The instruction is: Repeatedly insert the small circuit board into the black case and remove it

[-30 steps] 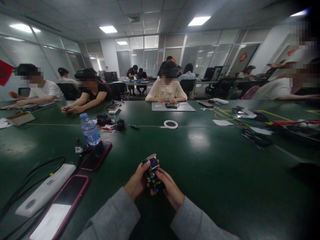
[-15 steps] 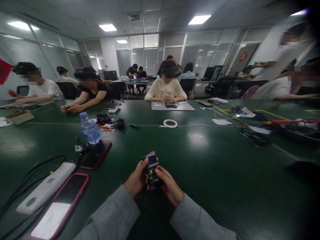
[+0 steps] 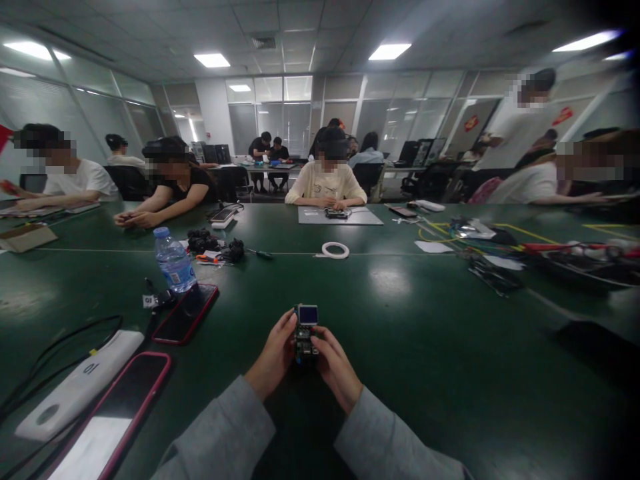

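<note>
Two grey sleeves [image 3: 225, 427] reach in over the dark green table [image 3: 425, 347]; at the lower left lies a pink-edged phone [image 3: 120, 403], with a long white device [image 3: 83, 383] just beside it and black cables [image 3: 43, 363] beyond; the left hand [image 3: 273, 353] grips the left side of a small circuit board [image 3: 306, 341], its thumb near the board's raised screen [image 3: 308, 315]; the right hand [image 3: 339, 365] has its thumb and forefinger closed on the board's right side; the other fingers of both hands are partly hidden, so I cannot tell exactly how they sit; the board is between the two hands, screen end away from the wearer; farther off to the left are a red-edged phone [image 3: 186, 315] and, near its far end, an upright water bottle [image 3: 174, 261]; past these lie black cable bundles [image 3: 203, 241], a screwdriver [image 3: 261, 254] and a white ring [image 3: 335, 251]; across the table, a co-worker [image 3: 327, 180] sits with both hands over a grey mat [image 3: 370, 217].
</note>
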Demonstrator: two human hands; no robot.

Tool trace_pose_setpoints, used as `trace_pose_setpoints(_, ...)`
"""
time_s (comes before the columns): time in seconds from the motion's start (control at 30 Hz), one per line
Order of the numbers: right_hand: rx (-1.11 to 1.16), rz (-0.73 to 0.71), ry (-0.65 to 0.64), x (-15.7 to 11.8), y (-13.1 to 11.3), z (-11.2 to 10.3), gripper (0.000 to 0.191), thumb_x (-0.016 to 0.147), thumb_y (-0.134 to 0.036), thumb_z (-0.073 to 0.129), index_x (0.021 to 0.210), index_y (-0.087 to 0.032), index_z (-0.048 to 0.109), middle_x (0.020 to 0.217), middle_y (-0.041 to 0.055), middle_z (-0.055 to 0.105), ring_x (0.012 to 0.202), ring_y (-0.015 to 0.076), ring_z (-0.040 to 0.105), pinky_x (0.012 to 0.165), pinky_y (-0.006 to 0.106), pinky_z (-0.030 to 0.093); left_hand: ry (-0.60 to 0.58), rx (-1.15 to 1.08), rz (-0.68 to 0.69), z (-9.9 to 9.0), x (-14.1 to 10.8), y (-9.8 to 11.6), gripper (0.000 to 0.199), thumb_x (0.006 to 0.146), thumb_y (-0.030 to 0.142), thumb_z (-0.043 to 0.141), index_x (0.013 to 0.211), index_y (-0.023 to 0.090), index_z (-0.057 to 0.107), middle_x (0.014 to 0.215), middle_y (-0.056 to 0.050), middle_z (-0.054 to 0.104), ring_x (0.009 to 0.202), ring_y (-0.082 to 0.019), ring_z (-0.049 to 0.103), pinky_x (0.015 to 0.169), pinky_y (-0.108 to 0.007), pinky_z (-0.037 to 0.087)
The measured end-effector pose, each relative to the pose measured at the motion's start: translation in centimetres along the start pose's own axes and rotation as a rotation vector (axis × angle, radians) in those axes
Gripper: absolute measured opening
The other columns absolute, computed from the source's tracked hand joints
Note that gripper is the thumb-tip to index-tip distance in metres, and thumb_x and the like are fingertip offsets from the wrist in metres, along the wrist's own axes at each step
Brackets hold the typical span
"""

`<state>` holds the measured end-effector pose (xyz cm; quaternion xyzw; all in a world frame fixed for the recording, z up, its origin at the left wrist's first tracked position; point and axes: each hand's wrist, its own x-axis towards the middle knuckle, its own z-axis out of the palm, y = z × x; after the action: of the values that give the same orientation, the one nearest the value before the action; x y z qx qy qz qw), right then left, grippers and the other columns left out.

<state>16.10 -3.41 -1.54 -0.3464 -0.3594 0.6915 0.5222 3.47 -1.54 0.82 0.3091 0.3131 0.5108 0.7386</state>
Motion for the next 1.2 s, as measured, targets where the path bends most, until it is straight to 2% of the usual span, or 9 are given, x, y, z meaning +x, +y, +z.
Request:
trace_pose_setpoints(0.1,-0.145,-0.064,0.050,-0.1,-0.1,0.0,0.032,0.083,-0.040,0.057,0.107,-0.021,0.047,0.105,0.0038,0.057,0.093,0.0170,0.057,0.080,0.029,0.043,0.056,0.056,0.061,0.0,0.2,-0.1,0.056,0.077,0.042,0.059,0.127,0.023,0.045,0.119,-0.012,0.056,0.100,-0.023,0.058,0.076,-0.031,0.045)
trace_pose_setpoints(0.23,-0.321,-0.224,0.125,0.1,-0.2,-0.1,0.035,0.082,-0.040,0.058,0.107,-0.021,0.045,0.109,0.0050,0.056,0.100,0.0183,0.054,0.087,0.031,0.042,0.130,0.175,0.230,0.4,0.1,-0.2,0.050,0.076,0.036,0.063,0.122,0.022,0.049,0.126,-0.011,0.052,0.113,-0.023,0.050,0.090,-0.033,0.040)
trace_pose_setpoints(0.3,-0.382,-0.289,0.158,0.2,-0.2,-0.1,0.036,0.081,-0.040,0.058,0.108,-0.021,0.043,0.109,0.0062,0.056,0.102,0.0194,0.054,0.087,0.032,0.043,0.144,0.232,0.298,0.7,0.2,-0.4,0.051,0.071,0.032,0.067,0.118,0.020,0.051,0.123,-0.011,0.053,0.113,-0.023,0.050,0.094,-0.034,0.038)
trace_pose_setpoints(0.43,-0.560,-0.382,0.172,-0.2,-0.2,0.2,0.033,0.085,-0.034,0.054,0.113,-0.021,0.041,0.108,0.0068,0.056,0.099,0.0193,0.055,0.085,0.031,0.044,0.109,0.328,0.330,1.2,0.1,-1.2,0.050,0.065,0.027,0.073,0.111,0.019,0.053,0.112,-0.011,0.059,0.104,-0.023,0.055,0.094,-0.037,0.037)
trace_pose_setpoints(0.63,-0.675,-0.463,0.099,-1.0,-0.7,1.2,0.031,0.086,-0.028,0.052,0.114,-0.019,0.045,0.110,0.0068,0.055,0.100,0.0190,0.053,0.088,0.032,0.042,0.128,0.320,0.280,1.5,-0.3,-1.2,0.041,0.069,0.030,0.069,0.107,0.018,0.057,0.108,-0.009,0.062,0.102,-0.022,0.056,0.093,-0.037,0.038)
trace_pose_setpoints(0.8,-0.664,-0.470,0.115,-0.9,-0.6,1.0,0.033,0.086,-0.032,0.053,0.115,-0.019,0.047,0.115,0.0081,0.052,0.106,0.0206,0.049,0.091,0.033,0.041,0.111,0.036,0.167,0.9,-0.1,-0.9,0.041,0.076,0.036,0.063,0.112,0.018,0.055,0.120,-0.012,0.058,0.104,-0.022,0.057,0.092,-0.036,0.041)
trace_pose_setpoints(0.93,-0.632,-0.454,0.137,-0.7,-0.4,0.8,0.030,0.086,-0.035,0.052,0.112,-0.019,0.049,0.111,0.0081,0.053,0.103,0.0200,0.051,0.087,0.031,0.043,0.047,-0.108,0.027,0.2,0.1,-0.8,0.046,0.077,0.042,0.060,0.115,0.016,0.054,0.116,-0.014,0.060,0.098,-0.023,0.060,0.087,-0.037,0.045)
trace_pose_setpoints(1.07,-0.604,-0.422,0.147,-0.7,-0.4,0.8,0.030,0.087,-0.037,0.052,0.110,-0.019,0.049,0.110,0.0079,0.054,0.101,0.0199,0.052,0.085,0.031,0.043,0.023,-0.134,-0.018,0.3,-0.1,-0.7,0.047,0.076,0.043,0.060,0.115,0.017,0.055,0.114,-0.013,0.061,0.098,-0.022,0.060,0.087,-0.037,0.044)
trace_pose_setpoints(1.2,-0.564,-0.397,0.098,-0.5,-0.3,0.6,0.032,0.088,-0.037,0.051,0.115,-0.021,0.045,0.113,0.0066,0.053,0.103,0.0187,0.052,0.089,0.032,0.043,0.003,-0.095,0.005,0.9,-0.5,-0.7,0.041,0.076,0.038,0.062,0.111,0.017,0.058,0.117,-0.012,0.060,0.104,-0.022,0.057,0.090,-0.035,0.042)
